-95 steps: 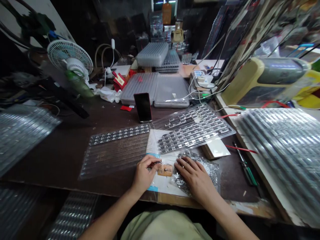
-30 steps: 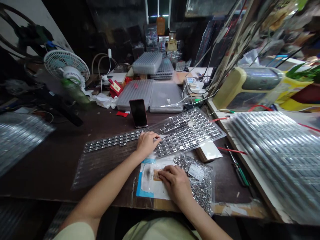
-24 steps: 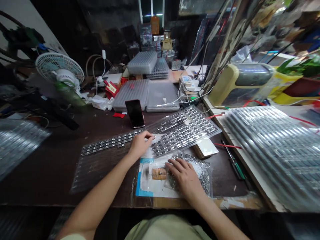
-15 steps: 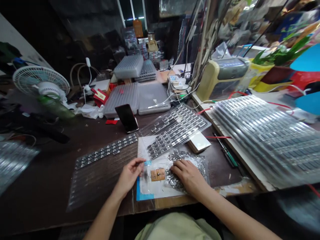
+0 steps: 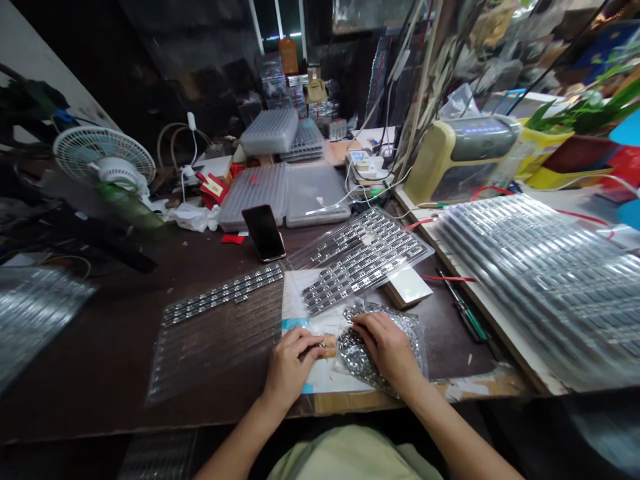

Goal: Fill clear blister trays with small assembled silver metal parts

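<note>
My left hand [image 5: 293, 363] is at the small orange-brown block [image 5: 329, 347], thumb and fingers pinched together over its left part. What sits between those fingertips is too small to make out. My right hand [image 5: 387, 347] rests on a clear plastic bag of small shiny metal parts [image 5: 413, 327], its fingers curled down at the parts; anything in them is hidden. Under both lies a white sheet with blue edges [image 5: 330, 383]. Beyond the hands, a clear ribbed tray [image 5: 365, 260] holds rows of metal parts. To the left, another clear tray [image 5: 215, 347] has a few filled rows along its far side.
A phone [image 5: 263, 232] stands propped behind the trays. A white box [image 5: 409, 288] and a green-handled screwdriver [image 5: 470, 320] lie to the right. Stacked clear trays [image 5: 545, 267] fill the right side. A fan [image 5: 107, 160] stands at the back left.
My left hand has moved right, from the sheet's left edge onto the orange-brown block, and its fingers have closed. My right hand stays at the bag. The view has shifted slightly.
</note>
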The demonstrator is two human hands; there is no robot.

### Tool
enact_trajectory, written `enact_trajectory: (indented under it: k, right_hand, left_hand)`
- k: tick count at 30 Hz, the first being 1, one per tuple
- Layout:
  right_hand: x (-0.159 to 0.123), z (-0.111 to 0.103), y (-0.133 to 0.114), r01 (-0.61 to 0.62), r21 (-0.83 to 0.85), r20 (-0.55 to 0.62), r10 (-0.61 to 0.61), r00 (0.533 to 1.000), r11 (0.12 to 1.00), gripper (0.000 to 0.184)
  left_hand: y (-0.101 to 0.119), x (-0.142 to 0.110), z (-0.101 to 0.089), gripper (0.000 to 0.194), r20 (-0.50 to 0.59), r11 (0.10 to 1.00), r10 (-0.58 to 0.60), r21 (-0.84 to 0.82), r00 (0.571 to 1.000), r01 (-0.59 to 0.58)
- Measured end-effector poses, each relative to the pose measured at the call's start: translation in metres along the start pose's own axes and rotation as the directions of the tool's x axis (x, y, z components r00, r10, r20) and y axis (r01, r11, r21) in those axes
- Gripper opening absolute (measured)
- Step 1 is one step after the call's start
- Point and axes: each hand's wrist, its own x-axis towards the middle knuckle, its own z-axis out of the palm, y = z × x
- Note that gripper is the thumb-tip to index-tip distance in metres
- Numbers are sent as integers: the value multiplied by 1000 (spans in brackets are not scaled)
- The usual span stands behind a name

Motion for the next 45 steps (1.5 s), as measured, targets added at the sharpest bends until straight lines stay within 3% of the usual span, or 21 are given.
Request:
enact_trajectory:
  k: [11, 15, 19, 24, 27, 30, 33, 41, 45]
  right_hand:
    - [0, -1, -8, -33, 22, 53, 31, 998, 999, 13]
    - [0, 9, -27, -100, 7, 116, 98, 988, 995, 10]
    - [3, 27, -44, -67, -26, 173, 70, 982, 997, 6]
    - [4, 33, -46, -43, -128, 207, 69, 976, 991, 11]
    - [4, 22, -36, 51, -181, 279, 1, 960, 982, 22]
    - [2, 4, -19, 243, -214, 391, -145, 909, 946, 31]
    - [-2, -9, -6, 343, -210, 446, -222, 867, 915, 32]
    - [-1, -2, -8, 236, -259, 338, -141, 930, 937, 17]
    - [1, 5, -10, 102, -228, 174, -62, 983, 968, 17]
  left_hand:
    - [5, 0, 1, 12, 32, 994, 44, 103, 999, -47]
    - [1, 0, 0, 11, -48, 999, -19, -40, 999, 17]
    - [-6, 2, -4, 13, -172, 979, -128, -182, 977, 96]
    - [-9, 4, -5, 13, -132, 967, -134, -236, 982, 101]
    - [-8, 4, -4, 13, -122, 967, -134, -233, 983, 103]
    - [-7, 4, -3, 13, -118, 965, -140, -239, 983, 109]
    - [-7, 4, -2, 14, -112, 959, -161, -252, 980, 129]
    - [-3, 12, -6, 14, -83, 951, -206, -251, 975, 179]
    - [8, 18, -4, 13, -51, 986, -87, -148, 995, 79]
